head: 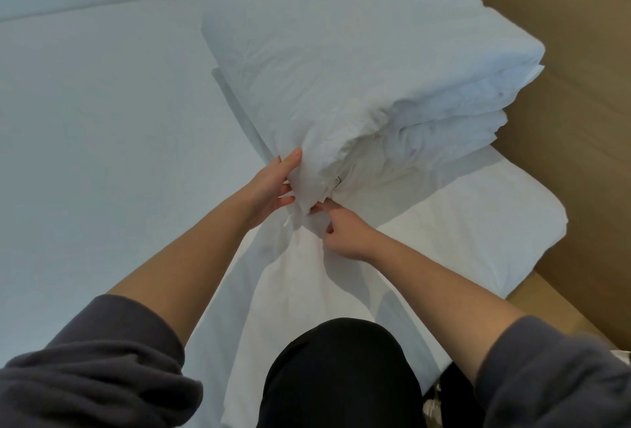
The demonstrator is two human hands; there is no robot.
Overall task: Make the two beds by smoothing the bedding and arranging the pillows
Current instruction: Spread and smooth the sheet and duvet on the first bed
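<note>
A thick white folded duvet [358, 69] fills the upper middle and right of the frame. It lies in stacked layers on the bed [102, 137], and its rumpled layered edge faces the right side. Both hands meet at its near corner, just below the centre of the frame. The left hand [273, 185] grips that corner, with the thumb laid along the top of the cloth and the fingers curled in beneath it. The right hand [345, 233] sits just below and to the right, nearly touching the left, with its fingers curled tight and pinching a bunch of the same white fabric. From the hands a looser stretch of white cloth runs down toward the bottom centre, where a knee [341, 376] in black rests on it. Dark grey sleeves [102, 366] are pushed up both forearms. Brown floor [587, 52] shows along the right edge.
</note>
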